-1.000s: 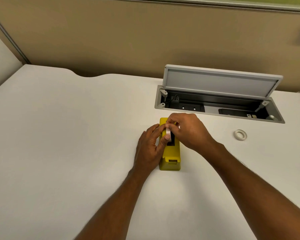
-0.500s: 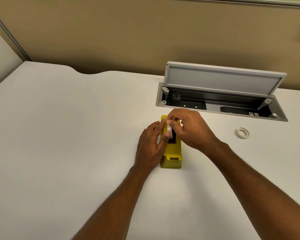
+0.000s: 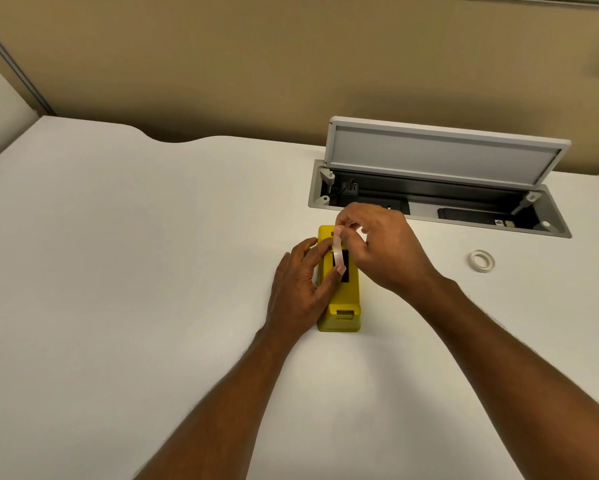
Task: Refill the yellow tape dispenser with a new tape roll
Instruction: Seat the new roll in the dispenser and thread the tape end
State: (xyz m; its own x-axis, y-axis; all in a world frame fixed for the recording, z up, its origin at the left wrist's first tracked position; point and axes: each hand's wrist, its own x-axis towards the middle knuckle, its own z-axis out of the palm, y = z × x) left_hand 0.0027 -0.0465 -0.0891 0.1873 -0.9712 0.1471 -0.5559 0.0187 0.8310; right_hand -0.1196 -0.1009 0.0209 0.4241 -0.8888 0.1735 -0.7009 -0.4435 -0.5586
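Yellow tape dispenser [image 3: 341, 299] mid-desk [image 3: 118, 271], bare surface around | slot: tape roll [image 3: 338, 252], pinched by right hand [image 3: 384, 251] | left hand [image 3: 301, 289] clasping dispenser side | spare roll [image 3: 482, 261] well apart

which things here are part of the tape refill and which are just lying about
In the job: yellow tape dispenser; tape roll pinched by the right hand; left hand steadying the dispenser.

Lying about: small tape ring on the desk; open cable tray.
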